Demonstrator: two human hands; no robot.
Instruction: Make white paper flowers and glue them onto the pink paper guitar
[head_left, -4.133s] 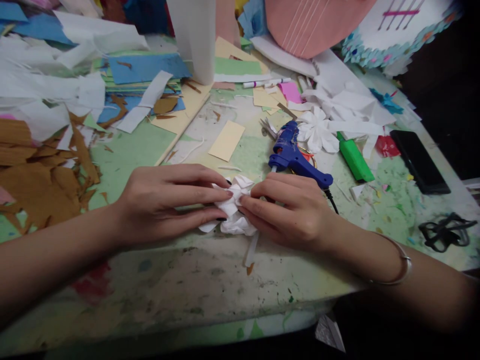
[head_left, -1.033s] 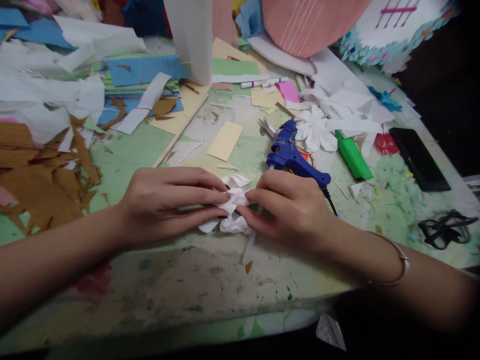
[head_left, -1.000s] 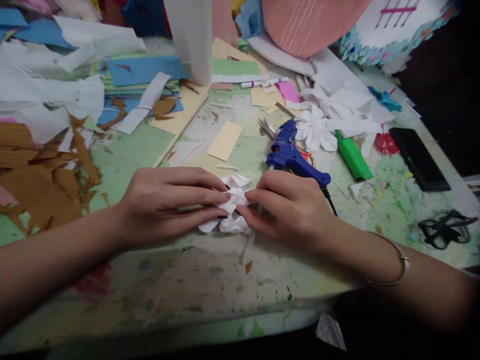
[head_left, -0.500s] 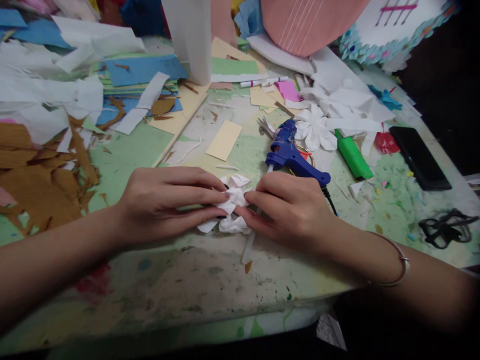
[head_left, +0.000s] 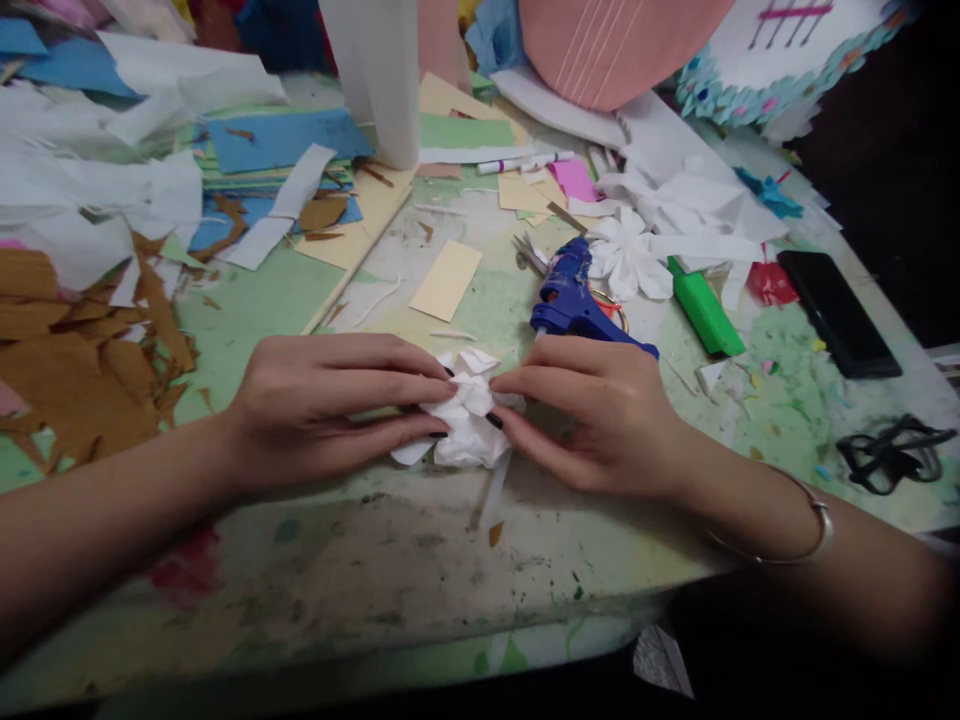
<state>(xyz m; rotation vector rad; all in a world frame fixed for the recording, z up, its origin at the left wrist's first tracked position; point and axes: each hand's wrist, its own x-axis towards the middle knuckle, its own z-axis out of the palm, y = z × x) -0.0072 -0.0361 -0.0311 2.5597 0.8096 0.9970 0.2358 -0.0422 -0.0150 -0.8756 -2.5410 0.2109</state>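
A small white paper flower (head_left: 471,437) with crumpled petals lies on the paint-stained table, between my two hands. My left hand (head_left: 337,405) rests over its left side, thumb and fingers closed on the petals. From the right, my right hand (head_left: 600,415) pinches the middle of the flower between thumb and forefinger. Part of the flower is hidden under the left fingers. Just beyond my right hand lies a blue glue gun (head_left: 566,290), its near end partly covered by that hand. A narrow pale strip (head_left: 493,490) sticks out below the flower.
Brown paper scraps (head_left: 82,390) and white paper pieces (head_left: 90,180) spread over the left side. A finished white paper flower (head_left: 628,255), scissors (head_left: 529,252), a green roll (head_left: 705,308) and a black phone (head_left: 838,312) lie on the right. A white cylinder (head_left: 382,80) stands at the back.
My right hand's fingers have opened a little and shifted on the flower, showing more of its petals. My left hand has stayed nearly still.
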